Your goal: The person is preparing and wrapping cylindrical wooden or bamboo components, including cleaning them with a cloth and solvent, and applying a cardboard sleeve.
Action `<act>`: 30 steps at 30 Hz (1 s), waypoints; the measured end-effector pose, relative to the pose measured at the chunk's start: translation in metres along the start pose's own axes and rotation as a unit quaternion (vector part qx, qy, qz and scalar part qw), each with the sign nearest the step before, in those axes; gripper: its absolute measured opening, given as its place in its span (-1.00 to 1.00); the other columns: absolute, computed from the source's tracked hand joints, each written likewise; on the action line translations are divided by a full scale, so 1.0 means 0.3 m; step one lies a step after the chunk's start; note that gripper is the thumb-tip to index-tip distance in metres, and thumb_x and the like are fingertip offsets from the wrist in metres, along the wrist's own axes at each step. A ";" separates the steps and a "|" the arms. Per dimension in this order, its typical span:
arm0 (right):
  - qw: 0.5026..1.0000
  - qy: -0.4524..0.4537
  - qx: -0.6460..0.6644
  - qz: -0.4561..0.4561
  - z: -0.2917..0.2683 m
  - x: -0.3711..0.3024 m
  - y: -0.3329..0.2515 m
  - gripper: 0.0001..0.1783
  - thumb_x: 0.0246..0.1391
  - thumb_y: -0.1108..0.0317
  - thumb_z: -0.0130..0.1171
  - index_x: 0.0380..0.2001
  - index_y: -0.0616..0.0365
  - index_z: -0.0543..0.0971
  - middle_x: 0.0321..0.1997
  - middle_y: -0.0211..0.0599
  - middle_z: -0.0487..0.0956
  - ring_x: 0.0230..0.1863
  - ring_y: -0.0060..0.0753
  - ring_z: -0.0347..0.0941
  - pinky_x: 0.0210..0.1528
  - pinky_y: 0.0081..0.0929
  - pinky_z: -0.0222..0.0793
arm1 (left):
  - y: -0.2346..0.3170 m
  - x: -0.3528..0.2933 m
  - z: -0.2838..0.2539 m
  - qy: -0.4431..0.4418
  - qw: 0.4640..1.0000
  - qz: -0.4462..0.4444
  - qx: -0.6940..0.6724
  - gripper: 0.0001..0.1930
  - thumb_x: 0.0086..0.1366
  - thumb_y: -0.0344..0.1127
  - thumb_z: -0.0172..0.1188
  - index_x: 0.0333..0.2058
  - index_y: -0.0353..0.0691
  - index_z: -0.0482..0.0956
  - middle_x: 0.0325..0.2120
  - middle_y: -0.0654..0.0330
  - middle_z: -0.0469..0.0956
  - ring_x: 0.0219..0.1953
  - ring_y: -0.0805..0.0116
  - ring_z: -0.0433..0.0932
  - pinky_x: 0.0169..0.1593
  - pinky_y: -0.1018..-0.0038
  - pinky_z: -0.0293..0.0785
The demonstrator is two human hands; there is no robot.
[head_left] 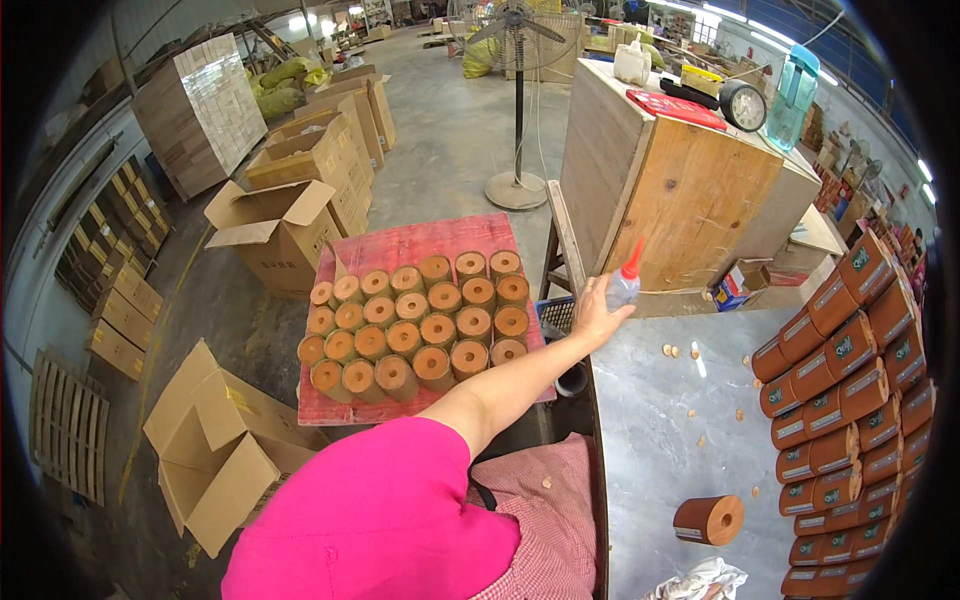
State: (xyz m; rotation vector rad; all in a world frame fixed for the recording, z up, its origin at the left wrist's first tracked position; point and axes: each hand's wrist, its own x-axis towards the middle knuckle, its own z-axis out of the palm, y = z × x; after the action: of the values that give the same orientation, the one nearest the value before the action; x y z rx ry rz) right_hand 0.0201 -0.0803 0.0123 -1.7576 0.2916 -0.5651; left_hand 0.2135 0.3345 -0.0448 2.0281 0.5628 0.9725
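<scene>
My left arm, in a bright pink sleeve, stretches forward across the near edge of the grey table (650, 440). The fingers of my left hand (597, 318) are wrapped round a small clear squeeze bottle (622, 290) with a red pointed nozzle, which points up. My right hand does not show. A crumpled white cloth or glove (703, 580) lies at the bottom edge, partly cut off. Close to it, a brown-wrapped wooden cylinder (709, 521) rests on its side, a hole in its end. Small round wooden discs (668, 351) and a white stick (698, 360) lie beyond.
Brown cylinders (830, 400) are stacked along the table's right side. At left, a red board (350, 412) bears rows of upright cylinders (437, 328). Open cartons (225, 440) stand on the floor. A wooden cabinet (690, 190), a small blue box (738, 288) and a pedestal fan (518, 120) stand ahead.
</scene>
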 end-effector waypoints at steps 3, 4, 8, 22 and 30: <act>1.000 0.002 -0.004 0.002 -0.004 0.007 0.004 -0.68 0.45 0.24 0.01 0.01 0.28 0.54 -0.23 -0.37 0.61 -0.36 -0.63 0.50 -0.35 -0.62 0.41 | 0.046 -0.011 0.005 0.001 0.998 -0.053 0.043 -0.18 -0.04 -0.07 0.56 0.16 -0.23 0.38 -0.03 -0.06 0.56 0.10 -0.09 0.47 0.16 0.10 0.40; 1.000 0.001 -0.004 0.002 -0.003 0.005 0.003 -0.68 0.45 0.24 0.01 0.01 0.28 0.55 -0.23 -0.37 0.61 -0.37 -0.63 0.50 -0.36 -0.62 0.41 | 0.053 -0.009 -0.002 -0.003 0.997 -0.060 0.053 -0.16 -0.04 -0.06 0.56 0.17 -0.24 0.36 -0.06 -0.07 0.57 0.09 -0.09 0.48 0.16 0.10 0.41; 1.000 -0.011 0.006 0.006 -0.001 0.001 0.007 -0.69 0.44 0.24 0.01 0.00 0.27 0.55 -0.25 -0.39 0.61 -0.39 -0.63 0.49 -0.39 -0.63 0.40 | 0.007 -0.003 -0.039 -0.006 0.990 -0.138 0.012 -0.06 -0.05 -0.08 0.56 0.24 -0.25 0.23 -0.05 -0.14 0.54 0.05 -0.14 0.48 0.14 0.08 0.40; 0.978 0.080 0.180 0.074 -0.224 -0.049 0.110 -0.70 0.43 0.22 0.03 -0.04 0.24 0.57 -0.31 -0.44 0.60 -0.47 -0.65 0.47 -0.50 -0.64 0.36 | 0.327 -0.573 -0.195 -0.414 0.874 0.228 -0.111 0.24 -0.11 -0.18 0.64 0.45 -0.29 -0.02 0.36 -0.10 0.14 0.37 -0.02 0.28 0.35 0.11 0.31; 0.973 0.135 0.186 0.033 -0.261 -0.121 0.047 -0.73 0.45 0.33 0.01 0.01 0.29 0.54 -0.14 -0.36 0.62 -0.22 -0.66 0.53 -0.18 -0.62 0.46 | 0.488 -0.615 0.133 -0.586 0.757 0.168 -0.236 0.41 -0.20 0.00 0.69 0.46 -0.36 -0.13 0.40 -0.18 0.10 0.46 -0.06 0.12 0.44 0.12 0.19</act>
State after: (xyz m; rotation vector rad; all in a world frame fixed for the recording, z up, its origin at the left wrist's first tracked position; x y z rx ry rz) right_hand -0.0499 -0.1322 0.0045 -1.3047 0.4034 -0.7596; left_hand 0.1406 0.1080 -0.0221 1.8274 -0.6877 -0.1404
